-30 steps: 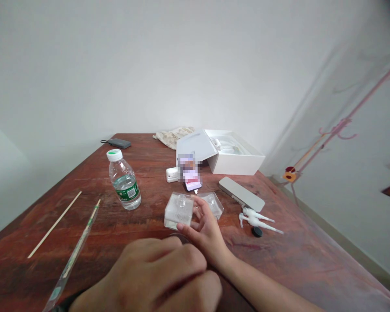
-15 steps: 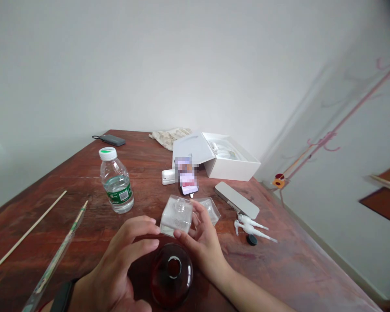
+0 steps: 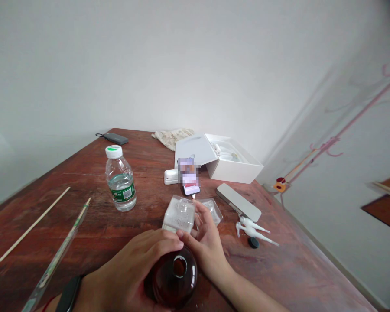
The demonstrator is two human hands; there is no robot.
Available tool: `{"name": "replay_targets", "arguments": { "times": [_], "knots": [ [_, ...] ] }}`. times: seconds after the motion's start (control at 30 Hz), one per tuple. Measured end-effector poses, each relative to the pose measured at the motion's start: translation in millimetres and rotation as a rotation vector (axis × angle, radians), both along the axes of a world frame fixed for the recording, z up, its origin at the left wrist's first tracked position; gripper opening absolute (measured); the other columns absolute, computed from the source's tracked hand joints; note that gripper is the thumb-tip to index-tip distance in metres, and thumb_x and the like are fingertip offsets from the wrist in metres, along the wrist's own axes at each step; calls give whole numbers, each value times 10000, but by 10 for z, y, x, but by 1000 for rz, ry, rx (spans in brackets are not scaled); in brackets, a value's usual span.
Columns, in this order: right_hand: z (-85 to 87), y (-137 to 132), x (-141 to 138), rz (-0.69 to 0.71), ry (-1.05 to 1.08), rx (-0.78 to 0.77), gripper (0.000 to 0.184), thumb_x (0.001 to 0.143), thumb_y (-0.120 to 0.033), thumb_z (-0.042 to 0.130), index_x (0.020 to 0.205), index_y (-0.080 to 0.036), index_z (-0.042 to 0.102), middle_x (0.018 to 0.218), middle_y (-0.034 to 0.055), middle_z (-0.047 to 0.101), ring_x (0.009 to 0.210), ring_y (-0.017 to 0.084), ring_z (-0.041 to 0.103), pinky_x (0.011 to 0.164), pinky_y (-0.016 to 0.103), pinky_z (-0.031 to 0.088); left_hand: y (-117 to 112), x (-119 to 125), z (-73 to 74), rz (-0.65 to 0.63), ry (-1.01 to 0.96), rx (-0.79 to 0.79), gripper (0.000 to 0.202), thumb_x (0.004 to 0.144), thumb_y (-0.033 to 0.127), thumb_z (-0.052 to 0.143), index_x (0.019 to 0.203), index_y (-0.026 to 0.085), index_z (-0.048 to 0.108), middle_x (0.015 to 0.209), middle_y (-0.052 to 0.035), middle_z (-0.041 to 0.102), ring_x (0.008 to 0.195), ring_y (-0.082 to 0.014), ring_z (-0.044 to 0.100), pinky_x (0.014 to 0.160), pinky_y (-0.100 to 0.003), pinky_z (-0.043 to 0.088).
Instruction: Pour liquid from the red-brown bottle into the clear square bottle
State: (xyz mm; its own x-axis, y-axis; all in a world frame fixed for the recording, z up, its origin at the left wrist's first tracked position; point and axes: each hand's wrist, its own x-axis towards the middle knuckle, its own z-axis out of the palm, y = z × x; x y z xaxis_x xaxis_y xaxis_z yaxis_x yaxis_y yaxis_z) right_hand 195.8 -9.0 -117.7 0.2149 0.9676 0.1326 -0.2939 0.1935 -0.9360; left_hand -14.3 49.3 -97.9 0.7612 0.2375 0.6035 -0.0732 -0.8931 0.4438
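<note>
My left hand [image 3: 130, 264] is shut around a round dark red glass bottle [image 3: 173, 279], whose pale-rimmed neck opening faces up. The hand hides the bottle's left side. My right hand [image 3: 208, 247] curls around the lower right corner of a clear square glass bottle [image 3: 177, 215], with fingertips against it. Just behind those fingers lies a second clear glass piece [image 3: 212, 211]. The two hands nearly touch, and my left fingertips stop close to the square bottle's base.
A reddish wooden table [image 3: 94, 216] carries a water bottle [image 3: 120, 184], a thin stick [image 3: 34, 224], a long glass tube [image 3: 56, 255], a phone [image 3: 191, 189], an open white box [image 3: 234, 167], a silver bar [image 3: 238, 202], white pump parts [image 3: 251, 229] and a black cap [image 3: 253, 242].
The red bottle, hidden a second ago, came into view below my left hand. That hand has since closed over it from the left. My right hand stays at the square bottle.
</note>
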Motion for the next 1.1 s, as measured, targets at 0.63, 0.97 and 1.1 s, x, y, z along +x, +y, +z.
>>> {"name": "replay_targets", "arguments": {
  "times": [0.63, 0.97, 1.1],
  "knots": [
    [-24, 7, 11, -18, -11, 23, 737, 780, -328, 954, 1382, -344, 528, 1392, 93, 680, 1241, 297, 711, 983, 433, 628, -19, 27, 23, -15, -10, -39, 855, 931, 758, 697, 1570, 295, 368, 1405, -140, 695, 1227, -325, 740, 1093, -402, 595],
    [-19, 1, 10, -1, 4, 46, 697, 813, -271, 933, 1383, -341, 538, 1366, 83, 696, 1129, 250, 755, 944, 393, 635, 5, 12, 13, -30, 19, -55, 884, 910, 755, 724, 1578, 307, 357, 1432, -133, 681, 1247, -327, 726, 1109, -399, 578],
    [-18, 3, 6, -7, 11, 37, 708, 805, -276, 936, 1380, -336, 530, 1341, 81, 705, 1118, 252, 759, 924, 388, 641, 7, 35, 12, -30, 7, -65, 876, 925, 743, 717, 1588, 311, 342, 1433, -136, 676, 1251, -329, 720, 1111, -402, 571]
  ]
}}
